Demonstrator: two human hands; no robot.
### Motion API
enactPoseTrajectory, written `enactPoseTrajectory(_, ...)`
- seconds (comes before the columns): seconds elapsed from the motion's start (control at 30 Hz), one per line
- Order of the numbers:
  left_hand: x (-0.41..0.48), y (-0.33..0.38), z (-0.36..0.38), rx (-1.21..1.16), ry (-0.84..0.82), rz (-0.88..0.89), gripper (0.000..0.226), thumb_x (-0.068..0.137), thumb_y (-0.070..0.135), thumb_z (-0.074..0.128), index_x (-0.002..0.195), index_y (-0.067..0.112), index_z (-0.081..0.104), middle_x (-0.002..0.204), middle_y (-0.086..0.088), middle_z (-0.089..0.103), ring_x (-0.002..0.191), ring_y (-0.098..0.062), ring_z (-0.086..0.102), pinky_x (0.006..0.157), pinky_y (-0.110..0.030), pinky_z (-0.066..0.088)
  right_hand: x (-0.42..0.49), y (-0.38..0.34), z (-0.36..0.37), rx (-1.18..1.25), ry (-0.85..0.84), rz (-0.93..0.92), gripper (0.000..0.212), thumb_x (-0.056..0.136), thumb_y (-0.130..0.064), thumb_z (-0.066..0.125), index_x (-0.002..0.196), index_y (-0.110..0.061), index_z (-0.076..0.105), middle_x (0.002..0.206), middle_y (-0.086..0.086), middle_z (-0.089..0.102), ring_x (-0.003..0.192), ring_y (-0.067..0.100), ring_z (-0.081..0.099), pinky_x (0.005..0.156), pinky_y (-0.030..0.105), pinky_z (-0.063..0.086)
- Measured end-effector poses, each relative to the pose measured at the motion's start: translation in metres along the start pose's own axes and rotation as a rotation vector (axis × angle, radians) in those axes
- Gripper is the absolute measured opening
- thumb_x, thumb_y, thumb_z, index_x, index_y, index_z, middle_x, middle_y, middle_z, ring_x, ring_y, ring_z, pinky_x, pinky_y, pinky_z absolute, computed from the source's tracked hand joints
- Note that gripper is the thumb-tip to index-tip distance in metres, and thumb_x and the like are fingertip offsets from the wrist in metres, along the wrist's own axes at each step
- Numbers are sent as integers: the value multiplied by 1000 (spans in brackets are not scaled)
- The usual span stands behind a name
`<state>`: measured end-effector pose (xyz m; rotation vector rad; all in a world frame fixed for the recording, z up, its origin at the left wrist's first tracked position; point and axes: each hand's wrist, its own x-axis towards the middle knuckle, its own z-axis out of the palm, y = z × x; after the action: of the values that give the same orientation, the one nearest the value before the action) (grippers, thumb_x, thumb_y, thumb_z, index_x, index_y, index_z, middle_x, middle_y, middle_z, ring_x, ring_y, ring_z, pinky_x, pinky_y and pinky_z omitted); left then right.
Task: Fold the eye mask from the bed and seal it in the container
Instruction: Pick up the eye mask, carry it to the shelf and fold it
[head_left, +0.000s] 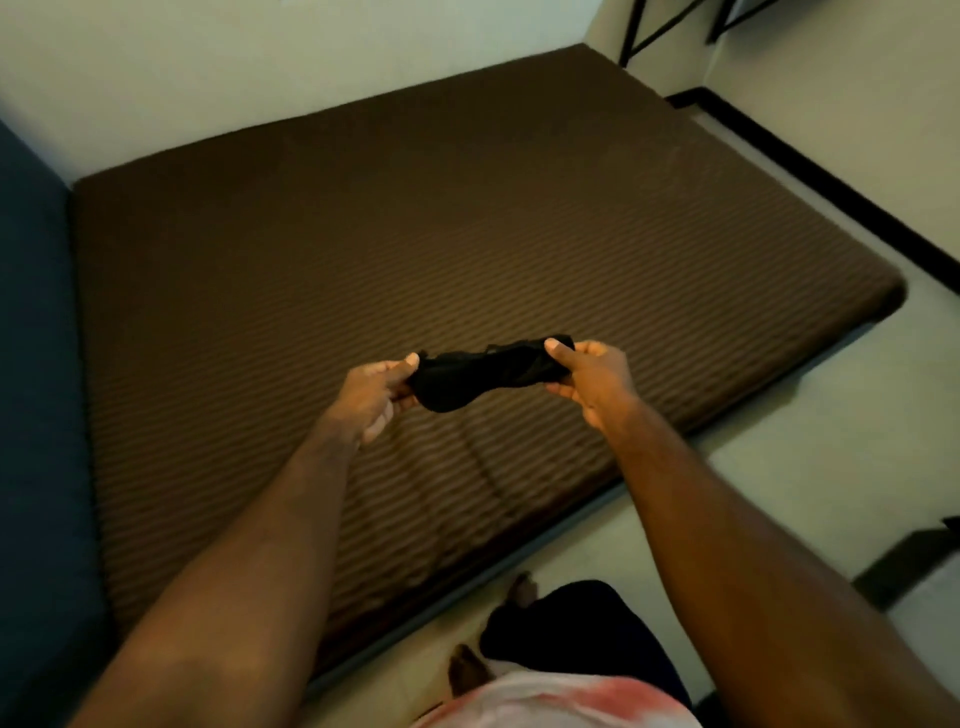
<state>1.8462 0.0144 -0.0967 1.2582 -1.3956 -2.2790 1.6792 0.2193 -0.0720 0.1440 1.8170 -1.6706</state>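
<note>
Both forearms are bare along all the length that shows, and the left hand (374, 395) and right hand (592, 382) are bare too, each with a short, pale thumbnail. A shirt (561, 701) shows at the bottom edge of the view, white with soft blotches of pink and red, like tie-dye. Above it a loose black garment (566, 629) covers a leg, too dark for any detail, and beside it are two bare feet (519, 590), blurred.

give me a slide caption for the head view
Both hands, left and right, hold a black eye mask stretched above a brown mattress.
</note>
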Motion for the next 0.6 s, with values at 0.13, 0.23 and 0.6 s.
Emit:
enactPoseTrajectory(0.13, -10, -13, 21, 220, 45, 11, 13, 91, 11, 64, 80, 6, 60, 73, -9, 66, 54, -12, 65, 46, -25, 53, -10, -8, -24, 18, -60, -25, 14, 90, -15, 70, 95, -6, 61, 104, 14, 69, 97, 25, 69, 72, 37, 60)
enactPoseTrajectory(0.23, -2, -16, 46, 571, 104, 94, 10, 88, 13, 69, 93, 10, 61, 87, -12, 62, 63, -14, 58, 49, -23, 49, -6, -16, -45, -59, -78, -75, 13, 90, -14, 70, 98, -9, 62, 104, 12, 69, 97, 23, 69, 76, 38, 60)
enactPoseTrajectory(0.6, 24, 18, 288, 899, -516, 368, 58, 85, 28, 72, 138, 15, 50, 138, -6, 53, 129, -18, 49, 106, -35, 42, 50, -72, -168, -564, -122, -266, 29, 76, -16, 83, 97, -5, 67, 95, 15, 73, 91, 27, 71, 85, 47, 58)
